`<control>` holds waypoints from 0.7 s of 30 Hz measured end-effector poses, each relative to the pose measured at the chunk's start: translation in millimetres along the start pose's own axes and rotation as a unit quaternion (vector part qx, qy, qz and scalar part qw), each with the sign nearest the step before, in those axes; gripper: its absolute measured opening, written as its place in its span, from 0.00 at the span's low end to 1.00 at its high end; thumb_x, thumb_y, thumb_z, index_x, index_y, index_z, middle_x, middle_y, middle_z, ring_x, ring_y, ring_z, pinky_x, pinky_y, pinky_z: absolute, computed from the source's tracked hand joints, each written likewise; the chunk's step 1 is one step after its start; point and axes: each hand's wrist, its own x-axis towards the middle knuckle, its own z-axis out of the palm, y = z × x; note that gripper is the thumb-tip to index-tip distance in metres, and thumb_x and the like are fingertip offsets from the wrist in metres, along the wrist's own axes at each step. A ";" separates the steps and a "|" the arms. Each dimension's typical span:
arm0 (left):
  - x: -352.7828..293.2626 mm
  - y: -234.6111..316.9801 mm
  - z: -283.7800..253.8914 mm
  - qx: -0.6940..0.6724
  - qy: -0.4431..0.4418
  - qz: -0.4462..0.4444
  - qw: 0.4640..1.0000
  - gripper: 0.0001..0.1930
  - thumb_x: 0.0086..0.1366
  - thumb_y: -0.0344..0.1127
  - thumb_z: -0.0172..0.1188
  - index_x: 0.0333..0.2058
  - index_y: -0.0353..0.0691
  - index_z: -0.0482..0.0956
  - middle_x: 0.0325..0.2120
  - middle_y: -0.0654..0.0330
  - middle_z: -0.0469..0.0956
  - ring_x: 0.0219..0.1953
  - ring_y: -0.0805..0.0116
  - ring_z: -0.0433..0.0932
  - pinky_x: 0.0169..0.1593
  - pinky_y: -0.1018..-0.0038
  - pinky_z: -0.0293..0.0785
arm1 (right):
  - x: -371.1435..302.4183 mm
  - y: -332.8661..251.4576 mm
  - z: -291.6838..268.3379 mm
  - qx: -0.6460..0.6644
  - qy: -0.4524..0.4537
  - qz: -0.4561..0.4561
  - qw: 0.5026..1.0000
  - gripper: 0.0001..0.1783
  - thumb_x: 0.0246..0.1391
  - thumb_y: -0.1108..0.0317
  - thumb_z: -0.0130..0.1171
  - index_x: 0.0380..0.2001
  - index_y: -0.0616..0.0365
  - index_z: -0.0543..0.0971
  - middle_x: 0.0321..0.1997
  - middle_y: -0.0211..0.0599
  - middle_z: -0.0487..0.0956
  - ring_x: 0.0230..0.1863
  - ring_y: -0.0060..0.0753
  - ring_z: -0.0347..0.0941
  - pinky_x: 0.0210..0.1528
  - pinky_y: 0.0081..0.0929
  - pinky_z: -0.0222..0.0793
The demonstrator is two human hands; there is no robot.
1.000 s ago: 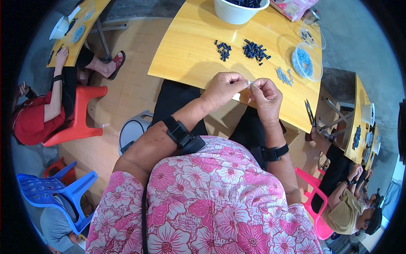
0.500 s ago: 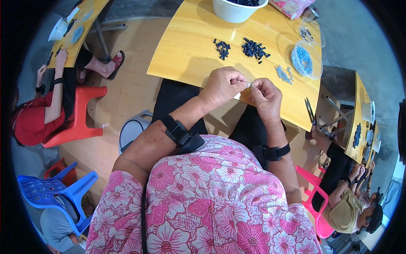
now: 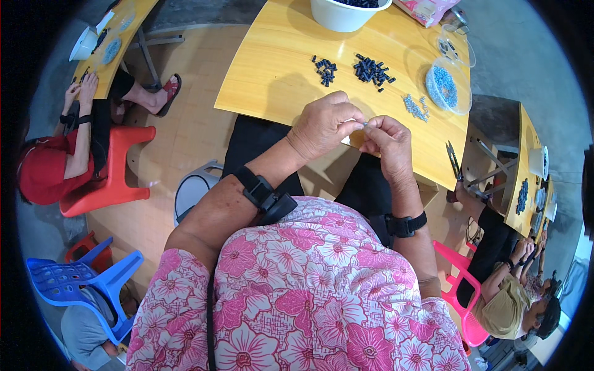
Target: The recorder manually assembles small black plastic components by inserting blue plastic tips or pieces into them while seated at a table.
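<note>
Over the table's near edge, my left hand (image 3: 327, 125) and my right hand (image 3: 388, 140) meet fingertip to fingertip. Both are closed in a pinch on a tiny pale piece (image 3: 365, 123), too small to name and mostly covered by the fingers. Beyond them on the yellow table (image 3: 266, 68) lie two heaps of short black cylindrical parts, a smaller heap (image 3: 325, 72) and a larger heap (image 3: 373, 72). Nearer my right hand is a scatter of small clear-bluish pieces (image 3: 415, 109), beside a clear round tub (image 3: 459, 109) holding light-blue pieces (image 3: 445, 85).
A white basin (image 3: 343, 23) of black parts stands at the far edge, with a pink bag (image 3: 427, 8) to its right. Black-handled snips (image 3: 453, 159) lie at the right edge. Co-workers sit at the left table (image 3: 137, 17) and right table (image 3: 515, 207).
My fingertips have shifted slightly around the tiny piece, and my left hand's fingers have lifted a little. At the left, the co-worker's hands have come closer together.
</note>
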 end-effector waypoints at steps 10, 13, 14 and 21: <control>1.4 -0.3 2.1 0.007 0.010 0.016 1.000 0.05 0.50 0.28 0.67 0.27 0.42 0.82 0.21 0.60 0.70 0.25 0.63 0.74 0.30 0.71 0.71 | -1.8 -1.5 5.6 -0.063 0.043 -0.009 0.997 0.01 0.54 0.76 0.58 0.29 0.63 0.77 0.23 0.28 0.75 0.19 0.18 0.70 0.25 0.19 0.73; -0.5 2.2 2.8 -0.066 -0.021 -0.101 0.992 0.04 0.53 0.29 0.67 0.28 0.40 0.81 0.19 0.64 0.69 0.23 0.72 0.71 0.28 0.76 0.68 | -2.3 1.4 6.2 -0.149 0.075 -0.074 0.983 0.04 0.51 0.75 0.61 0.25 0.63 0.77 0.24 0.27 0.78 0.24 0.17 0.71 0.28 0.18 0.68; -3.6 -0.9 6.8 -0.102 -0.014 -0.135 0.985 0.04 0.55 0.29 0.66 0.28 0.39 0.81 0.19 0.67 0.68 0.23 0.76 0.68 0.28 0.78 0.67 | -2.5 2.4 6.4 -0.172 0.079 -0.114 0.975 0.03 0.50 0.76 0.61 0.25 0.63 0.77 0.23 0.27 0.78 0.24 0.17 0.71 0.28 0.19 0.68; -3.8 1.8 8.0 -0.227 -0.035 -0.227 0.947 0.04 0.60 0.31 0.64 0.30 0.37 0.80 0.20 0.73 0.69 0.24 0.85 0.64 0.28 0.83 0.65 | 0.7 9.8 6.0 -0.242 0.105 -0.232 0.936 0.02 0.48 0.78 0.60 0.26 0.60 0.77 0.22 0.33 0.76 0.24 0.20 0.72 0.30 0.21 0.70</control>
